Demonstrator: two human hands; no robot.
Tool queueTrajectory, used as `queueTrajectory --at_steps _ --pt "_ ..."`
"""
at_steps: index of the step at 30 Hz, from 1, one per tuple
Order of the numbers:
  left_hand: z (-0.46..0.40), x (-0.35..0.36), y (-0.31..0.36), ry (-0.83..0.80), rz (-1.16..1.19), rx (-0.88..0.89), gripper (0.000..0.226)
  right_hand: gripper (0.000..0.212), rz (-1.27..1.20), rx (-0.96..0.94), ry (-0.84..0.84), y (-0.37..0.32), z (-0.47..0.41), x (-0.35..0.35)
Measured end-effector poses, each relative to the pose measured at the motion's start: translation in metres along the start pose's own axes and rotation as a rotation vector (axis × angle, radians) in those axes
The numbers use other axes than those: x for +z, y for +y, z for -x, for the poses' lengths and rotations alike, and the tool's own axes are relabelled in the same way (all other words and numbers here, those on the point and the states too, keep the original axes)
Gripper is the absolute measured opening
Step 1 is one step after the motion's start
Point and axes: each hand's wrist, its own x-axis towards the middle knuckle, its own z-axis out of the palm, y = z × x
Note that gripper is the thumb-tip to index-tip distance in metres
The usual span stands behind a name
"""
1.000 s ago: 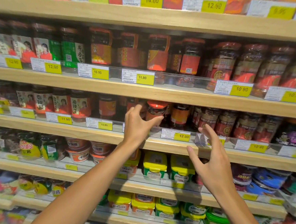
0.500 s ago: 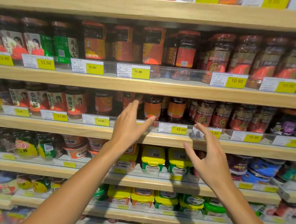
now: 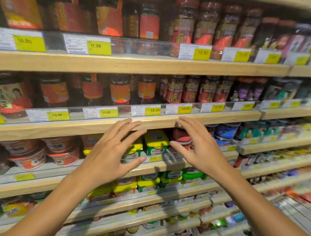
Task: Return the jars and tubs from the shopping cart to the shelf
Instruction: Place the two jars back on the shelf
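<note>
Both hands hang empty in front of the shelf (image 3: 124,124), fingers spread and held straight: the left hand (image 3: 109,155) with its thumb pointing right, the right hand (image 3: 198,150) facing it, and a gap between them that frames a yellow-lidded tub (image 3: 155,141) sitting on the row below the wooden shelf edge. Neither hand touches anything. Just right of that tub stands a red-lidded tub (image 3: 182,137), and the row above carries glass jars (image 3: 120,89) with orange labels behind a clear plastic rail and yellow price tags (image 3: 152,110). No jar or tub from the cart is in either hand; what may be the cart's wire shows only as a blur at the lower right, so its contents cannot be told. The jars look like glass filled with sauce, so they are probably heavy for their size, rigid, smooth and breakable; they should be taken round the body below the lid, with the other hand under the base if needed. The tubs look like light plastic with snap lids, likely a little yielding, best held by the two long sides rather than by the lid.
</note>
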Motion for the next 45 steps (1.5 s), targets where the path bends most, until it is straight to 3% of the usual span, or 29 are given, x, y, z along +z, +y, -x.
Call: queueTrajectory --at_steps 8,15,22,29,33,45 --pt "-0.028 0.050 0.032 -0.203 0.048 0.131 0.075 0.066 0.142 0.242 -0.150 0.021 0.080 -0.024" --pt "-0.063 0.095 0.109 -0.280 0.151 0.247 0.074 0.076 0.172 0.467 -0.216 0.063 0.169 -0.069" --pt "-0.104 0.148 0.224 -0.358 0.221 0.346 0.072 0.079 0.150 0.609 -0.193 0.118 0.260 -0.125" --pt "-0.140 0.207 0.359 -0.461 0.341 0.444 0.083 0.084 0.154 0.768 -0.138 0.188 0.365 -0.186" --pt "-0.156 0.239 0.426 -0.476 0.407 0.518 0.075 0.084 0.188 0.861 -0.109 0.214 0.422 -0.215" --pt "-0.214 0.336 0.559 -0.500 0.561 0.803 0.064 0.076 0.262 1.136 0.021 0.264 0.524 -0.256"
